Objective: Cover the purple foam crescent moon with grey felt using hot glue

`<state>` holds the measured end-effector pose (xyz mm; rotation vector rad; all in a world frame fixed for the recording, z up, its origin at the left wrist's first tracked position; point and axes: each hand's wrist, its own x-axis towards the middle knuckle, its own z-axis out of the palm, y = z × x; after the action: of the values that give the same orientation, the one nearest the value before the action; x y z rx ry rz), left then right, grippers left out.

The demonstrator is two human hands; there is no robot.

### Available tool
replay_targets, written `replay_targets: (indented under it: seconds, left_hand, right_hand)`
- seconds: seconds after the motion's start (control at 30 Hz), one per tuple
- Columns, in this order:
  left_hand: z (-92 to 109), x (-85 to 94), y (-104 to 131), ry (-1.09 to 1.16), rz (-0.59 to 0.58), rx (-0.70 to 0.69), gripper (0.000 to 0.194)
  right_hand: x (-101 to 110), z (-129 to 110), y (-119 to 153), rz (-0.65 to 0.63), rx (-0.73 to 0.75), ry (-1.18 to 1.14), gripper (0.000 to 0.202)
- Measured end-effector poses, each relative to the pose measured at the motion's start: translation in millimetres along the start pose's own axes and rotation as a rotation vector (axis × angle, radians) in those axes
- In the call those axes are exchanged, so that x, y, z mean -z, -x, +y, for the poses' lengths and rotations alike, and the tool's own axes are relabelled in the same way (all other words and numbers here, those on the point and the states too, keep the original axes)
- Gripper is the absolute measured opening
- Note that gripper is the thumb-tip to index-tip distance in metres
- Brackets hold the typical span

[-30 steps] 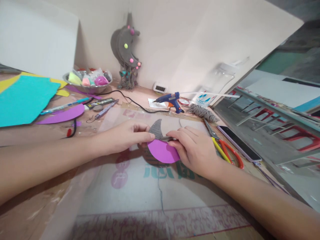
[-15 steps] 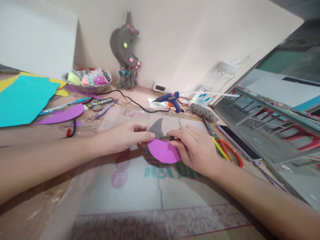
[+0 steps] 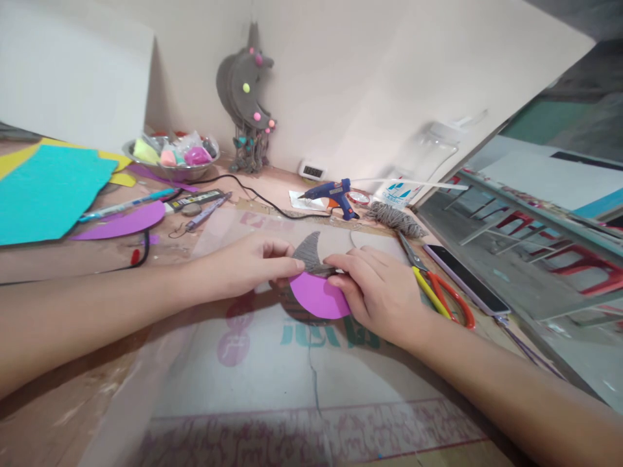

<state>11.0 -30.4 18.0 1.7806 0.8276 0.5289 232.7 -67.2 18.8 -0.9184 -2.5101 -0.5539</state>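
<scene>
Between my hands is a craft piece made of a purple paper half-round (image 3: 321, 297) and a grey, ridged, fin-shaped piece (image 3: 308, 251) that rises from its straight upper edge. My left hand (image 3: 265, 259) pinches the left end where the grey and purple meet, thumb on top. At the right end, my right hand (image 3: 377, 285) pinches the same edge between thumb and forefinger, its other fingers curled. The joint under the fingertips is partly hidden. The piece is held over a printed plastic sheet (image 3: 263, 383).
Behind the sheet lies a blue glue gun (image 3: 335, 192) with a black cord. Grey yarn (image 3: 396, 217), scissors (image 3: 433, 285) and a phone (image 3: 464, 279) lie on the right. At left are turquoise paper (image 3: 53, 191), pens and a metal bowl (image 3: 170, 170). A moon ornament (image 3: 243, 91) hangs behind.
Almost nothing differs. Both hands keep their pinch on the craft piece, and the whole view has shifted very slightly.
</scene>
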Motion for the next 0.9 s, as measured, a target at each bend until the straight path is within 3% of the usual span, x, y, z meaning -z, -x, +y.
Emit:
replay_targets:
  seconds: [0.67, 0.9]
  left_hand:
    - [-4.9, 0.0, -0.5, 0.018, -0.025, 0.013, 0.028]
    - [-4.7, -0.3, -0.2, 0.036, -0.013, 0.011, 0.028]
  right_hand:
    - [-3.0, 3.2, 1.3, -0.011, 0.032, 0.013, 0.022]
    - [-2.7, 2.8, 1.5, 0.047, -0.029, -0.064, 0.025]
